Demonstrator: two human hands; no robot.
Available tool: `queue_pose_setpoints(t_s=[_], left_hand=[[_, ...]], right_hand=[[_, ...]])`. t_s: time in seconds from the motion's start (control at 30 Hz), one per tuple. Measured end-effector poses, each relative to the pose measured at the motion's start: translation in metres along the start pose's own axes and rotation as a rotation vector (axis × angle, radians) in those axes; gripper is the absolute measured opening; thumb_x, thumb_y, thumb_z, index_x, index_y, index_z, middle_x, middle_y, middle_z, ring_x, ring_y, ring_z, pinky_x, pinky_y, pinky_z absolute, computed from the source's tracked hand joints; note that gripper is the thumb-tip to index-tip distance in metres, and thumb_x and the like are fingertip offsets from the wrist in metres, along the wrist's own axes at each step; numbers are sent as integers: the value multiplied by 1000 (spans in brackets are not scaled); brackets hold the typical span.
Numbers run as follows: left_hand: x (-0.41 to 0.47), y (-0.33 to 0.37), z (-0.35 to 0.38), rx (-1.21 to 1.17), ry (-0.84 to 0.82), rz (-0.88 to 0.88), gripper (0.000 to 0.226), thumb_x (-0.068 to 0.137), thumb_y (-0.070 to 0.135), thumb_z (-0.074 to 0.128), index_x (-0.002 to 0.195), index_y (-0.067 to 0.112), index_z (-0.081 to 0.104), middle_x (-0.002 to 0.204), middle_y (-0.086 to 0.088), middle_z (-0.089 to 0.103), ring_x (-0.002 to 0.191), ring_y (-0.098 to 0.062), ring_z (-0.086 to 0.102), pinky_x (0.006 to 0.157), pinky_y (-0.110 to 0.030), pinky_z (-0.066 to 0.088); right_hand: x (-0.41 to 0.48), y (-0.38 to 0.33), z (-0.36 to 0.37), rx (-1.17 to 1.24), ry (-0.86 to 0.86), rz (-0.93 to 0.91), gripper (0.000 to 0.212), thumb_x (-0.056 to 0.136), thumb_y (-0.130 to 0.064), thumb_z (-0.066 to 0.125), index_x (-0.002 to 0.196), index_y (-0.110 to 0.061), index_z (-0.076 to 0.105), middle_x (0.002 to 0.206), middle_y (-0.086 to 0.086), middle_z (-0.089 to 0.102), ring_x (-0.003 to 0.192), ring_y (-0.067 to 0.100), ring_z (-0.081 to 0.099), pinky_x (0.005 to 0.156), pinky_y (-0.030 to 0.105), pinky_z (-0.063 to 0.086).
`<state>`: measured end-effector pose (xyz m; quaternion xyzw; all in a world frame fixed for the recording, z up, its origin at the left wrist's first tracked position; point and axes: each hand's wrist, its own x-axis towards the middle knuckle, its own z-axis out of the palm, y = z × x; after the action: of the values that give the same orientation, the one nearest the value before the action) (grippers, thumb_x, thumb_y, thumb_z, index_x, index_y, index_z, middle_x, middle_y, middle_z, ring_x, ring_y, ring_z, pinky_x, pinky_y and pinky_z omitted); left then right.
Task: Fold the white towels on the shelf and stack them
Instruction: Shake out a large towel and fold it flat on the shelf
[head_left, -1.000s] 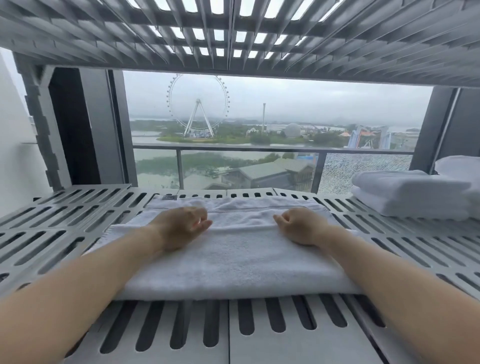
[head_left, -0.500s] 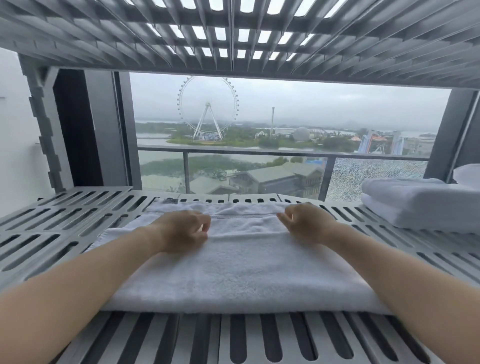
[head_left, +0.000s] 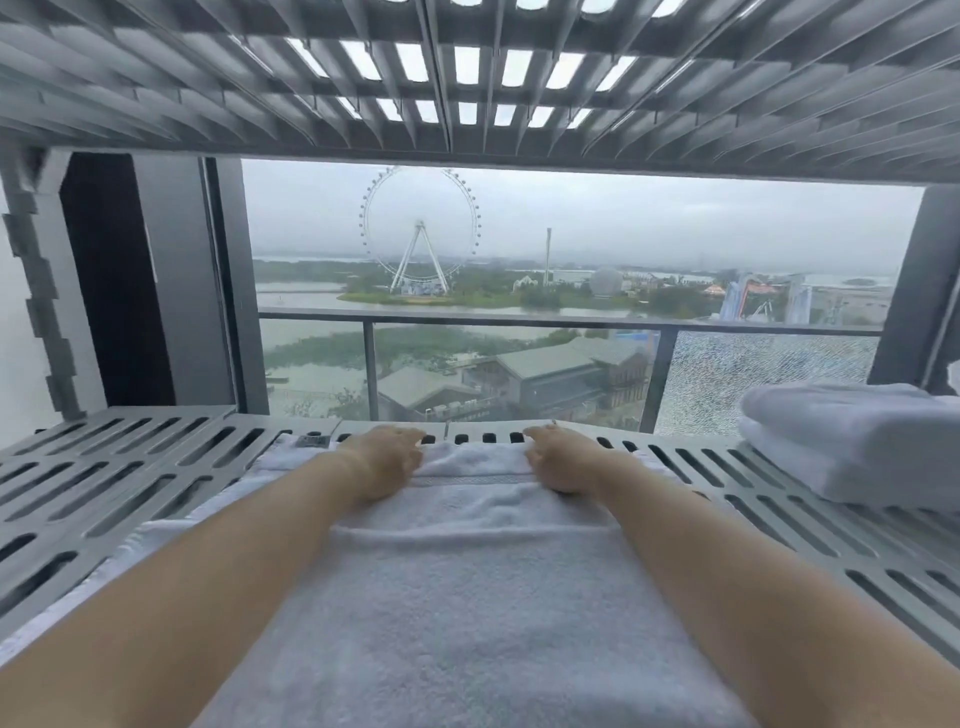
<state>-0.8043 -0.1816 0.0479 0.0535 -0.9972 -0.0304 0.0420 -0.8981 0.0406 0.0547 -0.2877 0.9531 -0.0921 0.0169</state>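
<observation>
Now | fingers (head_left: 409, 435) of left hand (head_left: 384, 462) and right hand (head_left: 558, 462) curl round far hem | towel (head_left: 467, 597) flat on shelf (head_left: 130, 467), hem crosswise, the rest lying toward the person | both hands equally near | folded stack (head_left: 852, 441) well right.

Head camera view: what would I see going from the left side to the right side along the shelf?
Bare slotted shelf, left hand, right hand (both gripping the far edge of the spread towel), folded towel stack.

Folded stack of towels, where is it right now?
Head view: the stack sits at the right edge of the shelf, right of the towel in the middle and apart from it.
</observation>
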Motion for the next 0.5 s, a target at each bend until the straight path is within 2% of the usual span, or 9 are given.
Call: queue_pose_setpoints(t_s=[0.1,0.17,0.27,0.4,0.5], left_hand=[[9,-12,12,-22,-21,-17,50,98,41,24,145,22,22,153,0,24,140,-19,20,114,-41,18],[11,-15,13,-18,20,-17,49,97,41,25,142,21,26,151,-2,27,138,-20,23,113,-42,20],[10,-13,9,122,78,4,42,95,43,29,130,21,37,138,-4,37,130,-23,32,107,-45,26],[0,-13,3,114,210,31,29,94,43,37,107,17,43,121,-4,47,113,-22,42,99,-40,35],[-14,-19,-4,163,291,87,26,94,42,41,100,17,42,114,-2,51,104,-20,48,89,-34,39]], right_hand=[[7,10,6,14,-23,33,48,98,-31,27,144,-17,25,152,7,26,139,28,24,113,46,20],[8,12,5,14,24,30,48,97,-33,31,143,-20,26,151,7,26,139,29,20,112,50,20],[6,10,2,-25,115,-24,50,94,-31,41,141,-20,28,149,8,27,140,28,14,112,55,13],[1,8,-2,-181,211,-101,40,92,-35,46,122,-9,46,130,13,42,126,30,29,110,55,21],[-7,10,-6,-275,253,-141,40,94,-38,45,119,-7,47,128,12,47,124,29,38,112,47,21]])
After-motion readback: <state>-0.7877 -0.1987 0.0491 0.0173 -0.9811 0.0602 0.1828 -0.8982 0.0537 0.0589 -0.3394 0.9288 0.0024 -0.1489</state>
